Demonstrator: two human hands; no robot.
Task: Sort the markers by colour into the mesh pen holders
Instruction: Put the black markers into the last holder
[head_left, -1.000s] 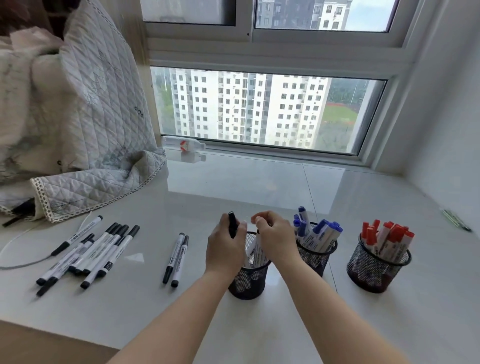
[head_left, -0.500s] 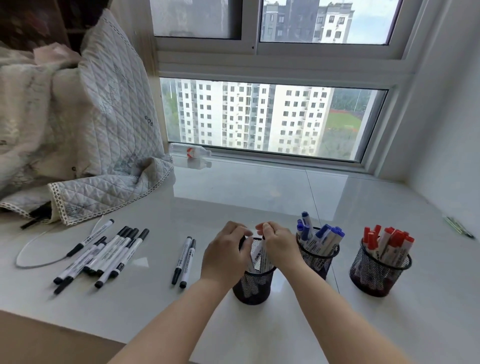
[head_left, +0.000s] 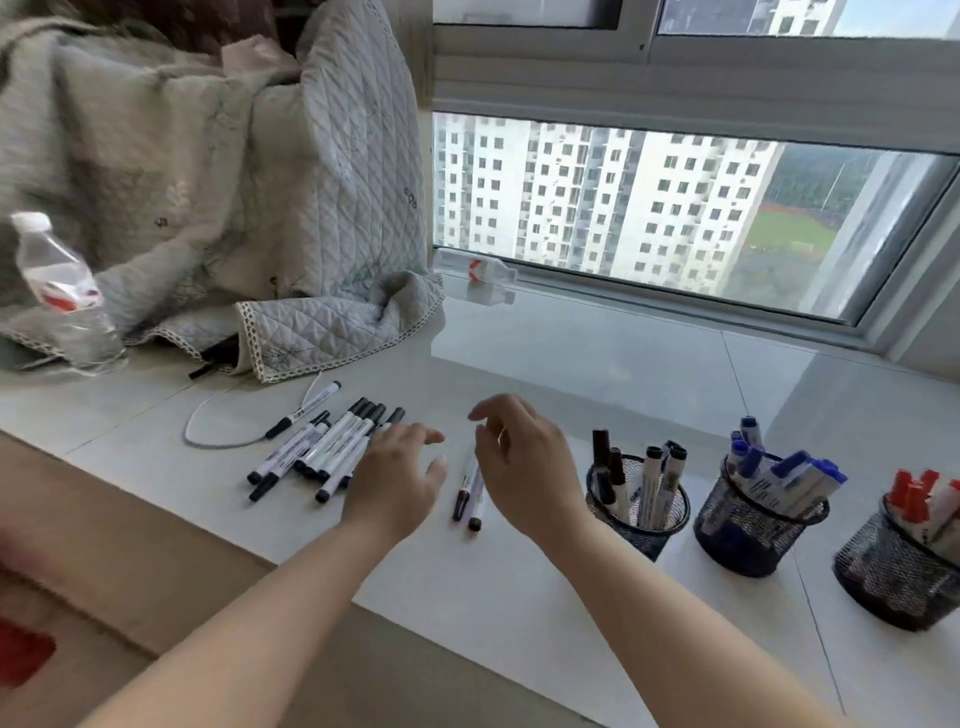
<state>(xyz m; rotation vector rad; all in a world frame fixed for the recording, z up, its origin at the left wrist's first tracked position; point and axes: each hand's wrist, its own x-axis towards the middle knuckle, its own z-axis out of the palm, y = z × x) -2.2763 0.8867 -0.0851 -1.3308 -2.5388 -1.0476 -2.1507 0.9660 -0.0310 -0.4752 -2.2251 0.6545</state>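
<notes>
Three black mesh holders stand in a row on the white sill: one with black markers (head_left: 640, 512), one with blue markers (head_left: 753, 519), one with red markers (head_left: 898, 569). A pile of black-capped markers (head_left: 332, 447) lies to the left, and two more markers (head_left: 470, 491) lie between my hands. My left hand (head_left: 397, 475) hovers with relaxed fingers beside the pile and holds nothing. My right hand (head_left: 524, 470) is just right of the two markers, fingers loosely spread and empty.
A quilted blanket (head_left: 249, 208) is heaped at the back left, with a water bottle (head_left: 62, 296) in front of it. A white cable (head_left: 218, 415) loops near the pile. Another bottle (head_left: 475, 270) lies by the window. A brown edge runs along the sill's front left.
Both hands have left the black holder and moved left to the loose markers on the sill. The markers they held now stand in the holder. The camera has swung left.
</notes>
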